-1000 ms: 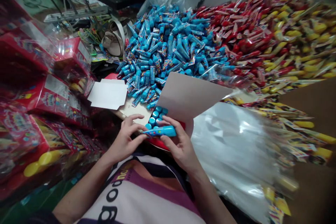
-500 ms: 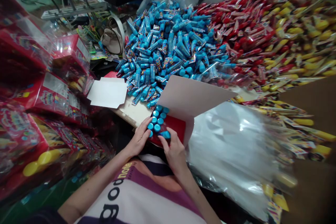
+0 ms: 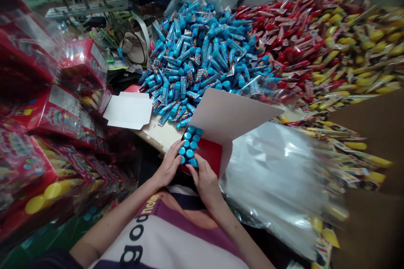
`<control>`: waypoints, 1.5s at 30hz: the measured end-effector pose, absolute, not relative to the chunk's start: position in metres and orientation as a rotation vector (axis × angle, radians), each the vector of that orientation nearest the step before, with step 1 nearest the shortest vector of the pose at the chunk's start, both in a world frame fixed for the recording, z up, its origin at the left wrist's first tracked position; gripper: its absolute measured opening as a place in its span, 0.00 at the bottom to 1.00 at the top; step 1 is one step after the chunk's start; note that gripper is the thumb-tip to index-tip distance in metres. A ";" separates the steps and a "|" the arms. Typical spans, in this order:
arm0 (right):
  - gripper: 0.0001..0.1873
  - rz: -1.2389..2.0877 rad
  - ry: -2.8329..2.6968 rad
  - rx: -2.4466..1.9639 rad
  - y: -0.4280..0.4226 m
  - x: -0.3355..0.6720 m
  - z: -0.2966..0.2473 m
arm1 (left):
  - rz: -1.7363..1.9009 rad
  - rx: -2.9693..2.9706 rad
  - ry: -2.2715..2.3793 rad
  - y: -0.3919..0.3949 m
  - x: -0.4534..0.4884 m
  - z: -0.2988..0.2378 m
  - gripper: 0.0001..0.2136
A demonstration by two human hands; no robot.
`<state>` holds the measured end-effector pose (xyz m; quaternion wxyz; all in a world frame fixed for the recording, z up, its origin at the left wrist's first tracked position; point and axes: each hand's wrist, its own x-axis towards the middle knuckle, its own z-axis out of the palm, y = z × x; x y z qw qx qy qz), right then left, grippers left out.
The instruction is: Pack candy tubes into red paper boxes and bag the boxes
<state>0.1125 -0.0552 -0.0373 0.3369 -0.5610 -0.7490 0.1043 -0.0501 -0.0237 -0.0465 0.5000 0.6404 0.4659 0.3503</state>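
Observation:
A red cardboard box (image 3: 214, 153) with its white-lined lid (image 3: 233, 111) raised stands open in front of me. Two columns of blue-capped tubes (image 3: 186, 144) fill its left part, caps upward. My left hand (image 3: 169, 167) is closed around the box's left side, its fingertips against the nearest caps. In the near end of the box, the thumb and fingers of my right hand (image 3: 203, 175) pinch a blue-capped tube (image 3: 192, 162) beside the others. The lower ends of the tubes are hidden inside the box.
Blue tubes (image 3: 202, 59) are heaped behind the box, with red tubes (image 3: 284, 42) and yellow ones (image 3: 362, 59) to the right. A white card flap (image 3: 128, 111) lies left. Filled red boxes (image 3: 52, 111) are stacked at left; clear plastic bags (image 3: 271, 176) lie at right.
My right hand has moved slightly left and down, bringing its tube from a tilted position into the row of caps. My left hand stays at the box's left side.

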 end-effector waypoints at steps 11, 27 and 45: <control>0.29 0.167 -2.070 -1.511 -0.063 0.106 -0.066 | 0.853 1.458 1.149 -0.026 -0.048 -0.048 0.26; 0.33 0.152 -1.404 -1.830 -0.054 0.175 -0.089 | 0.979 0.792 1.193 0.007 -0.033 -0.074 0.41; 0.28 0.042 -1.323 -1.807 0.122 0.309 -0.046 | 1.123 1.338 1.814 0.098 -0.057 -0.111 0.30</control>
